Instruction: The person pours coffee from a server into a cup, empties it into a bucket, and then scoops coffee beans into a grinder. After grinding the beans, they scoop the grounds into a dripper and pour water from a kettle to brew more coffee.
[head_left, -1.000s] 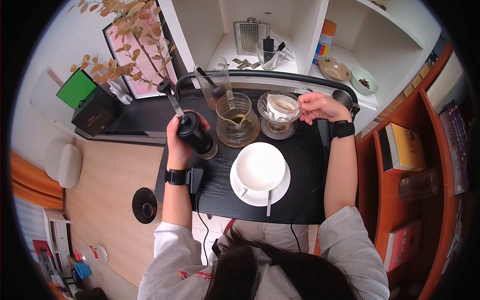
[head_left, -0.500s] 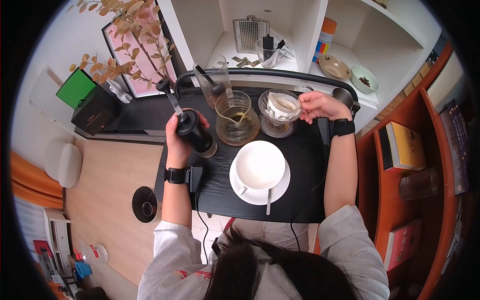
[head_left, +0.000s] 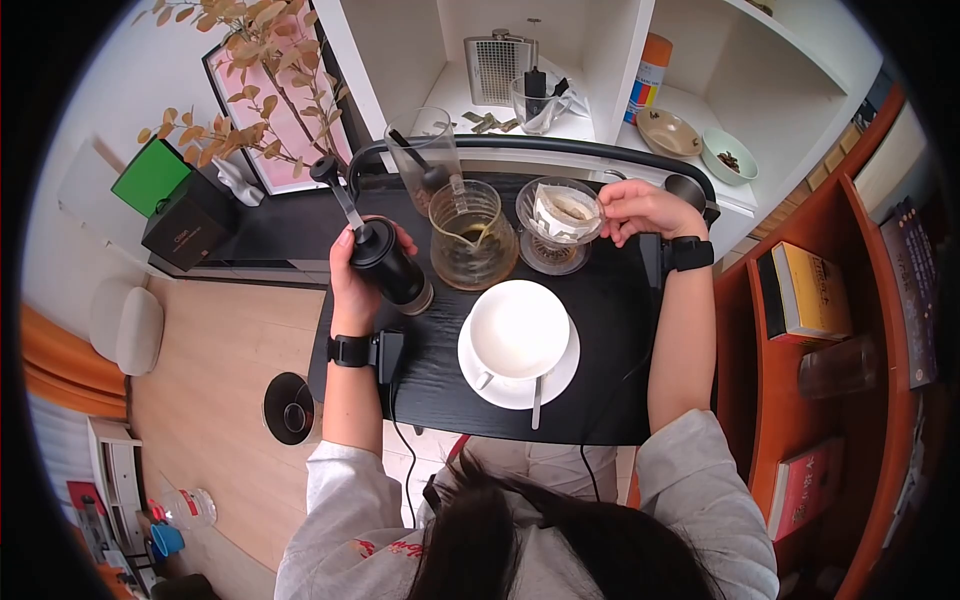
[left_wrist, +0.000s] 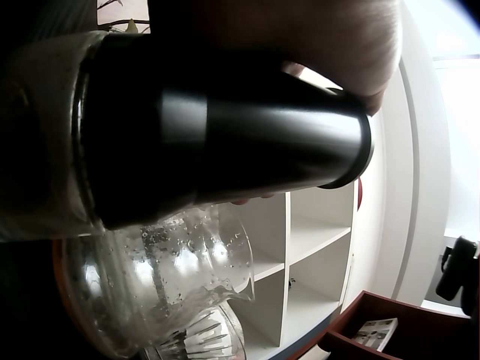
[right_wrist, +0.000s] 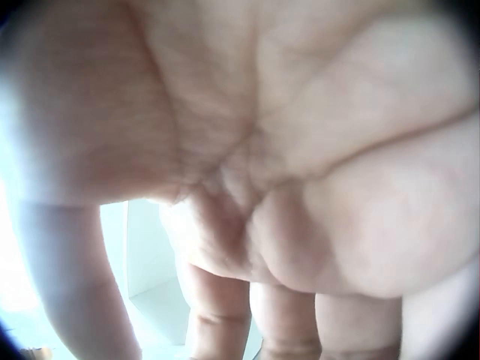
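Note:
My left hand [head_left: 352,285] grips a black hand coffee grinder [head_left: 388,262] with a crank on top, tilted over the table's left side. In the left wrist view the grinder's dark body [left_wrist: 247,142] fills the middle, with its clear lower part at left. My right hand [head_left: 650,212] pinches the right edge of a glass dripper [head_left: 552,258] that has a paper filter [head_left: 566,214] in it. Between the hands stands a glass carafe [head_left: 470,262] with some liquid. The right wrist view shows mostly the palm [right_wrist: 247,135]; the dripper is hidden there.
A white cup [head_left: 520,325] sits on a saucer [head_left: 505,398] with a spoon [head_left: 537,405] near the table's front. Behind the carafe stands a tall glass [head_left: 412,160] holding a black utensil. A metal cup [head_left: 684,194] is at back right. A black rail [head_left: 540,148] edges the table's back.
Over the last second the dripper and filter have tipped slightly and settled a little lower. The left hand and grinder have hardly moved.

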